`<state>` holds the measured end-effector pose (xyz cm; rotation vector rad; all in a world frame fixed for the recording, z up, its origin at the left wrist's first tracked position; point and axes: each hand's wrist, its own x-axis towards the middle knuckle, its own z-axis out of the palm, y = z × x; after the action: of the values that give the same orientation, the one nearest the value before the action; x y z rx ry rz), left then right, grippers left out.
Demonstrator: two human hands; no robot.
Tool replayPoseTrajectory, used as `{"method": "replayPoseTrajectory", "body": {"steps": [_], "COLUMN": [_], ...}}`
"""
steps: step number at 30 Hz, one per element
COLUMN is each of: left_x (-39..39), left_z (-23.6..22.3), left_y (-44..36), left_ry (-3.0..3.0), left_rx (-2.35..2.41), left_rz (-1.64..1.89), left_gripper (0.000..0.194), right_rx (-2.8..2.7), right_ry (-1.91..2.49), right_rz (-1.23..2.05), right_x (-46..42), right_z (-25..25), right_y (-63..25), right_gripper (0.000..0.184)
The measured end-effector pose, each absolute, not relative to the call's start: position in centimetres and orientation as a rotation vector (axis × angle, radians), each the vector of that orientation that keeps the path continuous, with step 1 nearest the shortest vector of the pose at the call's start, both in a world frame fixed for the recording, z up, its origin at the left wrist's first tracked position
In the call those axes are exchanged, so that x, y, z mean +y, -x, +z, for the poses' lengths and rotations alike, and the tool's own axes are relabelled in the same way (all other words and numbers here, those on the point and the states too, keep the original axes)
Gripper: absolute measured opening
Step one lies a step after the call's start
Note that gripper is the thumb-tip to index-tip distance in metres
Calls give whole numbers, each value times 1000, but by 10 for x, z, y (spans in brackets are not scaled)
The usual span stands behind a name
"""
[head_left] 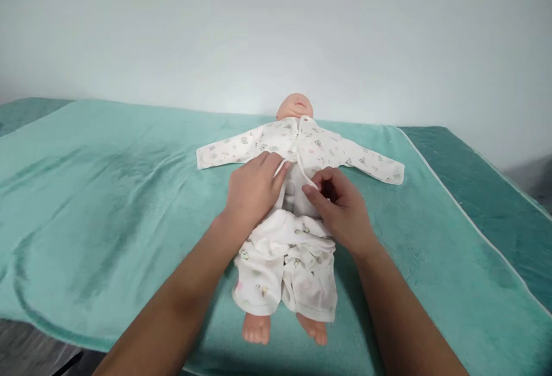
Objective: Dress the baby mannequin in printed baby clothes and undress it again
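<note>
The white printed cloth top [317, 146] gapes between the right hand [345, 209], pinching its edge, and the left hand [252, 192], its hold unclear.

My left hand [254, 189] and right hand [342, 209] hide parts of the shirt [317, 143]; the frame crops my forearms [172, 301] and the blanket [129, 192].

Sleeves [375, 164] jut out sideways; teal blanket [116, 203] lies open leftward

Both hands [296, 194] low, close together, fingers [318, 196] bent.
</note>
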<state>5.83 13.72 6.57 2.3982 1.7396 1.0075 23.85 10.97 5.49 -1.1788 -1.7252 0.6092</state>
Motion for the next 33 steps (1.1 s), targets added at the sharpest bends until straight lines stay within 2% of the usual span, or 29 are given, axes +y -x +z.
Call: {"method": "replayPoseTrajectory", "body": {"steps": [5, 8, 11, 13, 17, 21, 24, 28, 33], "left_x": [148, 150, 157, 163, 168, 160, 152, 144, 136], "left_z": [49, 41, 31, 24, 12, 8, 8, 9, 11], "left_y": [-46, -35, -18, -2, 30, 50, 56, 61, 58], "left_ry": [-1620, -1368, -1142, -974, -823, -975, -1151, -1342, -1389], "left_rx": [1566, 1472, 1349, 1276, 1406, 1734, 1940, 2200, 2421], "left_rz": [1630, 1768, 1891, 1930, 1868, 1675, 1541, 1417, 1155], "left_gripper": [38, 40, 39, 39, 33, 26, 28, 25, 27], "right_rx": [-1623, -1494, -1164, -968, -692, -567, -618, -778, -991], "right_ry": [1276, 1295, 1196, 1140, 1205, 1438, 1603, 1815, 2164], "right_rz": [442, 512, 694, 698, 577, 430, 359, 299, 14], "right_x": [109, 111, 118, 124, 128, 116, 98, 71, 54], "right_z": [52, 52, 50, 47, 38, 29, 26, 27, 31], "right_y": [-235, -233, -244, -259, -297, -329, -342, -348, -344], "right_gripper": [20, 23, 28, 34, 46, 43, 38, 45, 40]}}
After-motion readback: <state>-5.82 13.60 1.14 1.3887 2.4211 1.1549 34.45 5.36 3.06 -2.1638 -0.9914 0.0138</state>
